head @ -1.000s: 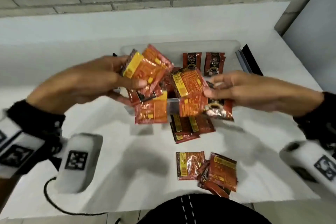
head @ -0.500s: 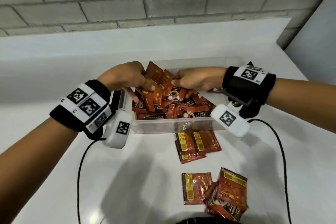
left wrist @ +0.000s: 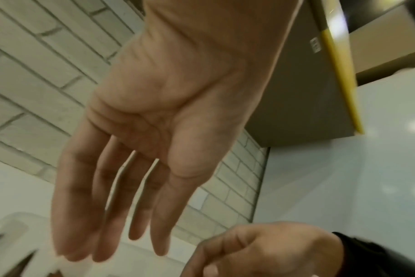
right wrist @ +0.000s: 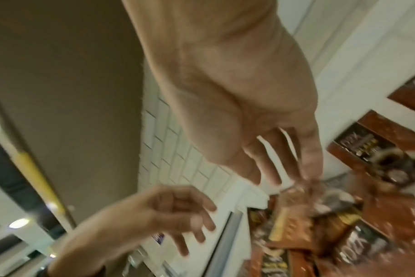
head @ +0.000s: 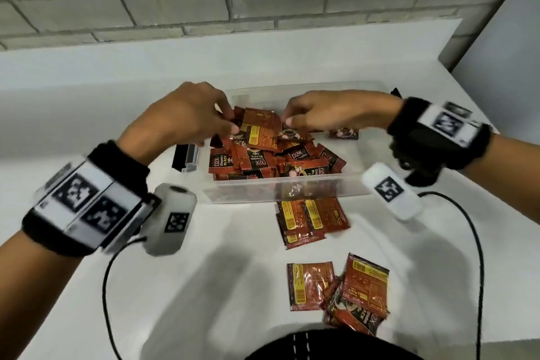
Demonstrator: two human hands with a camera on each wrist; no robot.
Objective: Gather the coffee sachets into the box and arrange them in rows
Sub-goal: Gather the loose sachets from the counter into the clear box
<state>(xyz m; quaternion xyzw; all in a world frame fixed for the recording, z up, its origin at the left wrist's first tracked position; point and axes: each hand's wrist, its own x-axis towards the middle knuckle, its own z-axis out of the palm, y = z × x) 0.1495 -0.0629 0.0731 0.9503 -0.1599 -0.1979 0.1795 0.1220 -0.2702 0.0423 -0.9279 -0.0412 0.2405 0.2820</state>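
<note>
A clear plastic box (head: 292, 188) stands mid-table with a loose heap of red-brown coffee sachets (head: 263, 162) in it. Both hands hover over the heap. My left hand (head: 226, 123) has straight, spread fingers and holds nothing, as the left wrist view shows (left wrist: 121, 196). My right hand (head: 292, 120) reaches down with relaxed fingers, the tips touching the top sachet (head: 263, 130); its fingers (right wrist: 272, 168) are blurred in the right wrist view. One sachet (head: 343, 133) lies apart in the box's right end. More sachets lie outside: two (head: 311, 219) against the box front and several (head: 342, 286) near the table edge.
A black and grey lid clip (head: 187, 156) sticks out at the box's left end. Black cables (head: 473, 242) trail from both wrist cameras across the white table. A block wall runs behind the table.
Both hands carried bunches of sachets from above the table forward into the box and let them drop. The hands now hover over the heap holding nothing.
</note>
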